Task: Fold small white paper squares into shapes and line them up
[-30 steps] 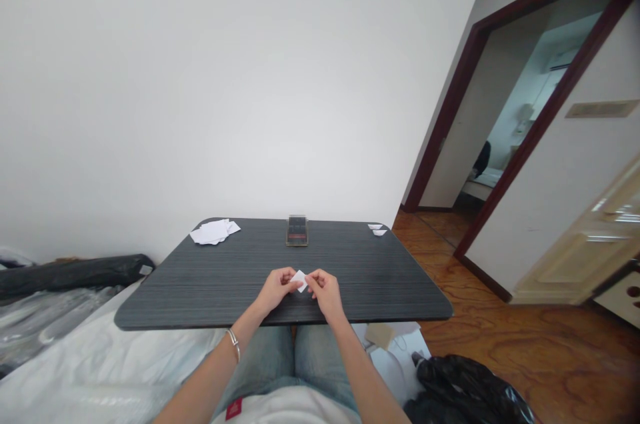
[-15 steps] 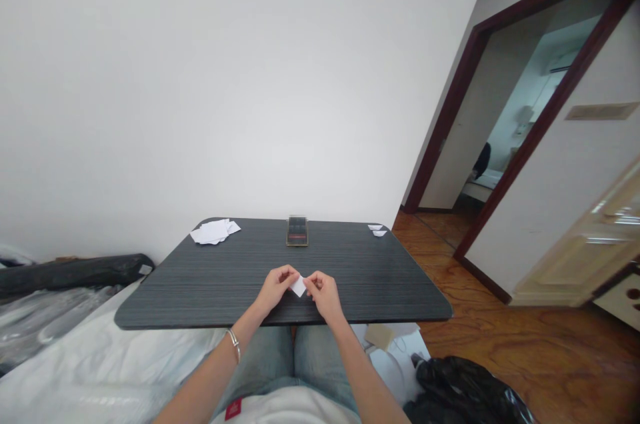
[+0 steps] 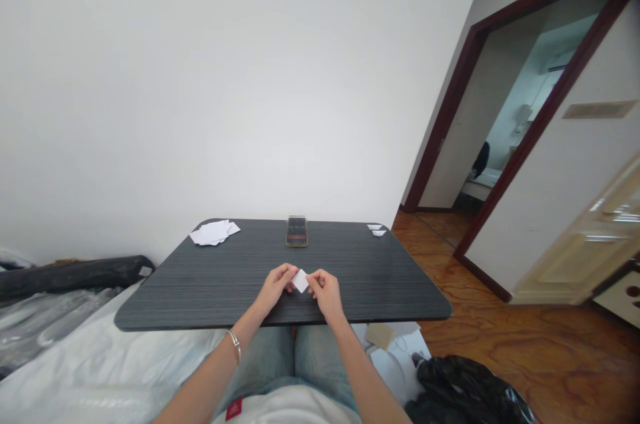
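A small white piece of paper (image 3: 301,281), turned like a diamond, is held between my two hands above the near part of the dark table (image 3: 215,291). My left hand (image 3: 276,285) pinches its left corner between thumb and fingers. The right corner is pinched by my right hand (image 3: 324,291). Fingers cover both side corners, and whether the paper is folded in layers I cannot tell. On the far left of the table lies a pile of white paper sheets (image 3: 212,233). Two small folded white paper pieces (image 3: 379,233) rest at the far right corner.
A phone-like dark device (image 3: 297,232) stands at the table's back middle, near the white wall (image 3: 300,91). Left of the table are plastic-wrapped items and a black roll (image 3: 75,277). A black plastic bag (image 3: 465,389) sits on the floor at right, below a doorway.
The paper between my hands has tilted up slightly, and more of its face shows. Both hands keep their pinch and have barely moved.
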### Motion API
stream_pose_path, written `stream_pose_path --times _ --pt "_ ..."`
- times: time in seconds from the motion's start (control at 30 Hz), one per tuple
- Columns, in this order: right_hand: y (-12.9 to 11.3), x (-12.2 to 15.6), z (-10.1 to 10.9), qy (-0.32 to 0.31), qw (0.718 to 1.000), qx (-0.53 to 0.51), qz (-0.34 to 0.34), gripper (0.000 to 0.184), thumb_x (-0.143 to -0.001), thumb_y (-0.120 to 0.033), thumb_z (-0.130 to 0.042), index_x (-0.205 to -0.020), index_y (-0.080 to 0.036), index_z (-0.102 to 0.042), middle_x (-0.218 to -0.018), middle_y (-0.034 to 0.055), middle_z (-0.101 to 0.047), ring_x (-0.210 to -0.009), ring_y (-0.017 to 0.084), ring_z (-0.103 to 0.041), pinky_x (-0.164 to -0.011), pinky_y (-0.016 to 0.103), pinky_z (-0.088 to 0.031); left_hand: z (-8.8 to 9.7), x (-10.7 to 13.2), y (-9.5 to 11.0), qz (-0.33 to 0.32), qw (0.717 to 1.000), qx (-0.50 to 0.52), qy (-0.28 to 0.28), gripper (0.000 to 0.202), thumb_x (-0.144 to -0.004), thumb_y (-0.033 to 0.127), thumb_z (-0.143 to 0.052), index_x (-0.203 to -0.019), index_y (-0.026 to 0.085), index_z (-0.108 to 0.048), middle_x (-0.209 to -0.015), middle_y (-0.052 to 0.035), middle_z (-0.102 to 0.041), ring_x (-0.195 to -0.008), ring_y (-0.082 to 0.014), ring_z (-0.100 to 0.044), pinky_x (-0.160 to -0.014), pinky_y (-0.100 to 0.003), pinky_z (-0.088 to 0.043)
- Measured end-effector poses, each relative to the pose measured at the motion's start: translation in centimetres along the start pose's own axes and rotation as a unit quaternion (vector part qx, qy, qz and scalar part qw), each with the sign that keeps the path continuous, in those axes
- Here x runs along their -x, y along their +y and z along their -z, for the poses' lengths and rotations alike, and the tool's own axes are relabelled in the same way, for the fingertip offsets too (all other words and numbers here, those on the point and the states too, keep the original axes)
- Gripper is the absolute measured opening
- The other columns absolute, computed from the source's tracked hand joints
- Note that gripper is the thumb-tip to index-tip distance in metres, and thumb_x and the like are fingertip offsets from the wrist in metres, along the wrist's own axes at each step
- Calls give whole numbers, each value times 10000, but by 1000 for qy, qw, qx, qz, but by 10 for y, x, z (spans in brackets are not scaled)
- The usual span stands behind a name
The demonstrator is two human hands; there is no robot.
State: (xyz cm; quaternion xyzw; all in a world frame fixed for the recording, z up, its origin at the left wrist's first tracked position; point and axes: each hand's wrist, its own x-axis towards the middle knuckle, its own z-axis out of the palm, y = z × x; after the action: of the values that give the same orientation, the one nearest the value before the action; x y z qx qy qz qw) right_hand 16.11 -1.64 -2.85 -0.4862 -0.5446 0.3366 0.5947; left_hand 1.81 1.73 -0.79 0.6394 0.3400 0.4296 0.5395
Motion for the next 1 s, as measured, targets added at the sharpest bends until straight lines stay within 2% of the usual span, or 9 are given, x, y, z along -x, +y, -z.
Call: stream_pose_path --times 0.17,0.4,0.5,0.6,0.7,0.83,1.0 --pt "3 -1 1 24 999 -27 -6 224 -723 -346 -542 -651 -136 -569 -447 -32 -515 -377 76 -431 -357 170 -323 -1 0 -7 9 998 -42 -47 289 -624 381 -657 -667 108 -573 -550 7 -576 -492 -92 -481 -478 -186 -329" --pt "-3 -1 0 -15 999 -42 -21 208 -708 -337 -565 -663 -135 -582 -456 -20 -545 -396 83 -452 -371 170 -332 -1 1 -7 3 995 -40 -93 262 -679 365 -610 -691 104 -603 -632 -32 -633 -568 -127 -541 -559 -218 -392" --pt "-6 1 -1 -37 999 -32 -23 202 -701 -333 -571 -643 -141 -585 -435 -26 -530 -379 80 -422 -367 176 -321 -2 3 -4 7 994 -49 -99 250 -676 358 -614 -682 109 -602 -611 -32 -636 -552 -128 -542 -559 -221 -401" --pt "-8 2 -1 -33 999 -16 -4 212 -701 -336 -568 -604 -147 -571 -434 -33 -512 -381 78 -409 -370 178 -308 -3 4 -4 17 993 -57 -99 249 -669 361 -617 -671 114 -593 -575 -26 -632 -527 -128 -541 -546 -221 -401" --pt "-7 2 0 -21 1000 -14 5 224 -709 -340 -561 -587 -153 -546 -432 -43 -484 -384 76 -403 -379 179 -305 -3 3 -5 18 994 -50 -93 255 -674 369 -610 -675 116 -585 -567 -25 -630 -525 -128 -546 -546 -222 -401" --pt "-4 -1 1 -2 999 -38 -15 229 -718 -353 -547 -595 -160 -521 -412 -65 -434 -359 69 -374 -369 176 -296 -2 1 -3 3 998 -29 -56 253 -678 369 -607 -634 126 -556 -555 -10 -613 -509 -110 -528 -523 -206 -378" --pt "-2 -2 -1 -31 998 -40 -37 205 -694 -334 -566 -598 -170 -488 -427 -72 -415 -373 73 -372 -359 170 -295 -1 1 0 -7 1000 -26 5 255 -688 380 -594 -652 135 -535 -481 31 -543 -447 -84 -469 -469 -187 -337"
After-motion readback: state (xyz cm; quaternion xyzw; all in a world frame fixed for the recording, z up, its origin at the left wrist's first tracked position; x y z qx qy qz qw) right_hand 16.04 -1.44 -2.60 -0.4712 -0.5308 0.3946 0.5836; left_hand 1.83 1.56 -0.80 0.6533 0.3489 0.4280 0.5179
